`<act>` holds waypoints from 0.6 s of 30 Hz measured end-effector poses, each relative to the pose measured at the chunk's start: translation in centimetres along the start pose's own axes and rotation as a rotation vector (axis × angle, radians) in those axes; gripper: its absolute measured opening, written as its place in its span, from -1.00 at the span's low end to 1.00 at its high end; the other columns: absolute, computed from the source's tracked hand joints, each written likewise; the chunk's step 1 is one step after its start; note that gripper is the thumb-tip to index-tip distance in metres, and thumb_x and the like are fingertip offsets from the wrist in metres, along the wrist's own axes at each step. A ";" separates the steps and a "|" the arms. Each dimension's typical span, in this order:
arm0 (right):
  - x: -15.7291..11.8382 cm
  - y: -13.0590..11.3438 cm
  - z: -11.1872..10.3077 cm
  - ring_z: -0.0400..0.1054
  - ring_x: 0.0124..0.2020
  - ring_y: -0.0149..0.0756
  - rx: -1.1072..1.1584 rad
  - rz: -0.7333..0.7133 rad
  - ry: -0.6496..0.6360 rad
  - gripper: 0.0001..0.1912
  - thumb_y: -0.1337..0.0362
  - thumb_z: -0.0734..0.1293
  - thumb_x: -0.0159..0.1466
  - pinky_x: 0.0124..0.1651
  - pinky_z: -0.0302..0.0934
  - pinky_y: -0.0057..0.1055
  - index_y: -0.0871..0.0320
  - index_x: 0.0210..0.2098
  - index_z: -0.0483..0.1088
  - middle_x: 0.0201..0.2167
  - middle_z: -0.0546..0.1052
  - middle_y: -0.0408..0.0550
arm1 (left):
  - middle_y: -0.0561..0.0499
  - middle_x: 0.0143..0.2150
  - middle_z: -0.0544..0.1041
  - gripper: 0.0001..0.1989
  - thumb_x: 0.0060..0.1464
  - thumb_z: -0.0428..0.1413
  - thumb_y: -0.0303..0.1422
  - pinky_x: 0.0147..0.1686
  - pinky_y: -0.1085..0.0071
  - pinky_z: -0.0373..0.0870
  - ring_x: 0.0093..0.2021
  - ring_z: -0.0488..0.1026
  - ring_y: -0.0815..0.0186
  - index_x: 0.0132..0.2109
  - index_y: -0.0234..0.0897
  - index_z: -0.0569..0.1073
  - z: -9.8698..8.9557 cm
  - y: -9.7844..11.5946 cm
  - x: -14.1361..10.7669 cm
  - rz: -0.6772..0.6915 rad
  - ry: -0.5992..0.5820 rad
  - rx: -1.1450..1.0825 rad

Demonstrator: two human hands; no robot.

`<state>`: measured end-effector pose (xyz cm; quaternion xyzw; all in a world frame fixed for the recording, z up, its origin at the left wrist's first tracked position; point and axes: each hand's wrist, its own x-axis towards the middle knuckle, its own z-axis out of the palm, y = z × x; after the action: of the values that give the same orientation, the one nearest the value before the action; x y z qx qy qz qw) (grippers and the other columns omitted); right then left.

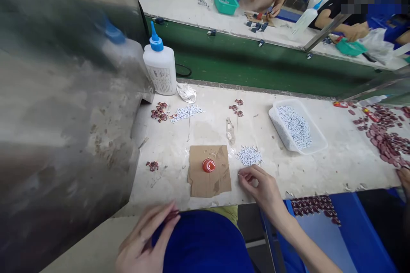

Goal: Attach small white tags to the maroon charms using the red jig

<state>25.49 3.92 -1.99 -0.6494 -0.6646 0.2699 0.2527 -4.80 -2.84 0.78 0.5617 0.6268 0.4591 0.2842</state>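
Observation:
My left hand (145, 239), at the table's front edge, pinches a small dark red piece (172, 216) between thumb and fingers; most of the piece is hidden. Thumb and forefinger of my right hand (264, 187) are closed on the tabletop, just below a small heap of tiny white-and-blue pieces (250, 155). Whatever may be between those fingertips is too small to make out. Between the hands lies a torn cardboard square (209, 187), with a small round container of glossy red-orange stuff (209, 165) on it.
A white bottle with a blue nozzle (162, 70) stands at the back left beside a metal wall (70, 115). At right, a clear tub (315, 140) holds more tiny pieces. Dark red pieces (384, 136) cover the far right. Co-workers sit at the opposite bench (185, 2).

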 end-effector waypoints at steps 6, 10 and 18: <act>1.6 -2.3 -0.5 0.55 -0.32 -0.25 0.069 -0.051 -0.045 -0.88 0.25 0.32 0.37 -0.22 0.45 -0.32 0.10 -0.26 0.49 -0.32 0.63 -0.08 | 0.16 -0.07 0.60 -0.67 0.25 0.18 -0.52 -0.02 0.60 0.59 -0.11 0.59 0.49 0.04 0.03 0.55 3.4 0.5 3.5 0.119 -0.130 -0.133; 3.1 -4.7 -0.1 0.54 -0.31 -0.29 0.124 -0.123 -0.082 -0.90 0.31 0.33 0.38 -0.20 0.45 -0.35 0.08 -0.27 0.49 -0.33 0.63 -0.13 | 0.16 -0.08 0.60 -0.60 0.22 0.22 -0.49 0.00 0.64 0.58 -0.13 0.60 0.51 0.14 0.04 0.53 4.1 0.8 4.5 0.097 -0.142 -0.141; 4.0 -6.1 1.0 0.56 -0.24 -0.26 0.155 -0.254 -0.100 -0.86 0.35 0.33 0.42 -0.20 0.49 -0.32 0.07 -0.14 0.56 -0.23 0.65 -0.04 | 0.30 -0.04 0.61 -0.63 0.15 0.28 -0.50 0.11 0.65 0.53 -0.06 0.59 0.55 0.01 0.09 0.57 3.4 0.0 5.5 0.095 -0.130 -0.119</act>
<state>20.23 7.85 1.37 -0.5244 -0.7303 0.3180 0.3009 -2.98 3.32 0.25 0.6014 0.5513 0.4711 0.3353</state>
